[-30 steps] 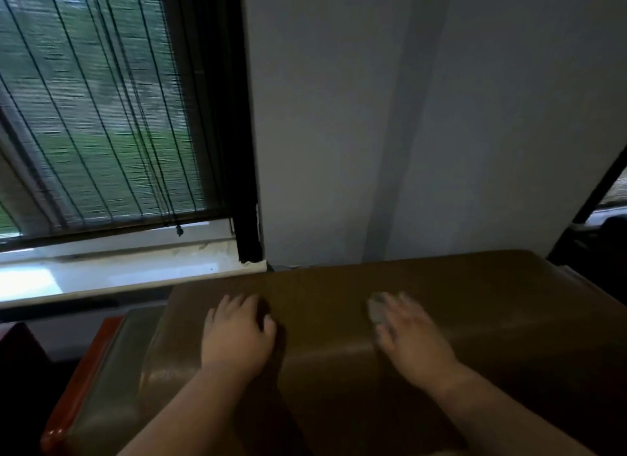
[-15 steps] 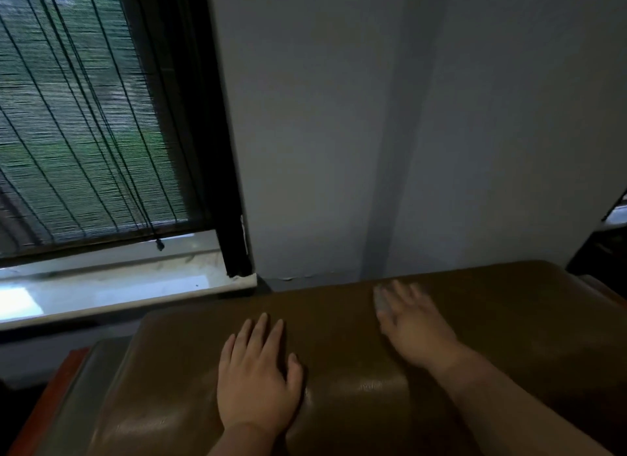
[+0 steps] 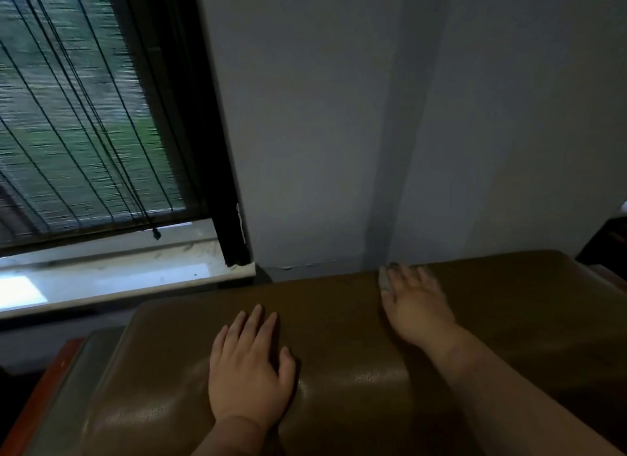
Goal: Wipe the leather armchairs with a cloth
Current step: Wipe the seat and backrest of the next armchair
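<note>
Armchair [image 3: 356, 381] glossy brown leather, left hand [image 3: 249, 374] flat, right hand [image 3: 415, 306] pressing grey cloth [image 3: 384, 279]

wall [image 3: 339, 116]: plain grey | window [image 3: 68, 99]: slatted blind, dark frame | sill [image 3: 118, 272]: white, daylit

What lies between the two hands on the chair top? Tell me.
Only bare brown leather of the armchair shows between the left hand and the right hand in the head view. The grey cloth peeks out under the right hand's fingers.

Glossy olive-brown armchair [image 3: 339, 320], grey cloth [image 3: 384, 279], black-framed window [image 3: 217, 150], grey wall [image 3: 339, 116].
</note>
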A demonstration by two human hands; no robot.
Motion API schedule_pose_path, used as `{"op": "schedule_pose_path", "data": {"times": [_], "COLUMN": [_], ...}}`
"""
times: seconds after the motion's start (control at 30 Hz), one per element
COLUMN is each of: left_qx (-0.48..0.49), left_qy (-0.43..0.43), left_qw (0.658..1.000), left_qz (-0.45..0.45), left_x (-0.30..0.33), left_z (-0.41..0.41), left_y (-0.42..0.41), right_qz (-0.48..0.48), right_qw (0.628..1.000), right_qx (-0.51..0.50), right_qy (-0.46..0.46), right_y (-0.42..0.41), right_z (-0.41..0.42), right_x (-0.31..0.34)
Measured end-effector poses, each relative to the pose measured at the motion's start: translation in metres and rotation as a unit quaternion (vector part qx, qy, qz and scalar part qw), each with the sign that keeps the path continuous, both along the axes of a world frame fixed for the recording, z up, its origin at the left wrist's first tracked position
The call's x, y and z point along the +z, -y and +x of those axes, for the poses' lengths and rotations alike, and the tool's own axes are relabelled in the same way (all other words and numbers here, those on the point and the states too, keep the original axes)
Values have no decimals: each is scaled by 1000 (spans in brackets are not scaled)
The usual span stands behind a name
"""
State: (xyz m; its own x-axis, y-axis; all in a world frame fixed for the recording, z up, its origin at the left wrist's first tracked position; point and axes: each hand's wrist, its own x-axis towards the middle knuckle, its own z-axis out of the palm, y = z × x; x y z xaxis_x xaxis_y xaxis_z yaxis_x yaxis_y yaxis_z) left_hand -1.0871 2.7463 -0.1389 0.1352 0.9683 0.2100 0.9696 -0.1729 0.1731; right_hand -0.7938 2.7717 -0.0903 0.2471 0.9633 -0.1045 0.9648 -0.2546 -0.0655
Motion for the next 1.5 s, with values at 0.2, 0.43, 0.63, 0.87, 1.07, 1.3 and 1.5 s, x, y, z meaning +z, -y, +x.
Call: {"op": "schedule_pose_path", "data": {"times": [0.2, 0.43, 0.63, 0.87, 1.07, 1.3, 1.5], "left_qx": [-5, 7, 11, 46, -119, -113, -116], "left_qy": [6, 6, 2, -57, 48, -16, -21], "left_qw": [1000, 1000, 1000, 992, 990, 993, 993], "left_qz": [11, 24, 9, -104, -55, -11, 5], "left_x": [-5, -6, 3, 35, 52, 18, 3], "left_z": [-3, -1, 4, 25, 149, 209, 216], "left_y": [2, 4, 2, 24, 25, 29, 21], "right_qz": [46, 28, 100, 72, 124, 177, 218], "right_qw": [950, 999, 964, 996, 979, 984, 975], "right_qx": [306, -10, 247, 48, 158, -29, 6], "right_qy": [-42, 15, -15, -4, -43, -11, -42], "right_y": [85, 82, 110, 135, 150, 167, 144], "right_z": [-108, 37, -80, 70, 25, 187, 113], "right_x": [-14, -11, -39, -26, -36, -37, -48]}}
